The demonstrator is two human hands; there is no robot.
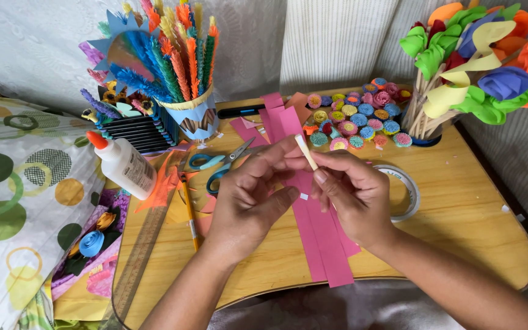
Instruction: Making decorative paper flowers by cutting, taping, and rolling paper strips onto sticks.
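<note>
Paper stick (305, 151), thin and pale, is pinched between both hands just above the middle of the desk (459, 214). The left hand (249, 195) has its fingers (276, 153) closed on the top part of the stick. The right hand (352, 192) has its fingers (320, 177) closed on the bottom end. The two hands nearly touch each other.

Right under the hands lie long pink paper strips (322, 235). They run from the back of the desk down to the front edge, and the hands hide their middle part. A tape roll (406, 190) lies just beside the right hand. Blue scissors (218, 165) lie just beside the left hand, with a pencil (189, 211) and a long ruler (145, 244) a bit further left. The ruler runs close to the rounded left edge of the desk. There is bare wood to the right of the tape roll and in front of the right hand.

A white glue bottle (123, 165) with an orange cap leans at the left edge. Behind it stands a blue cup (198, 116) full of fuzzy coloured sticks. Little round paper coils (355, 113) sit in a bunch at the back. Paper flowers on sticks (478, 61) stand at the back right, and the picture cuts off their tops.

Wood makes up the desk, with rounded corners. A spotted cloth (25, 183) lies to the left, and a pale curtain (331, 43) hangs behind.
</note>
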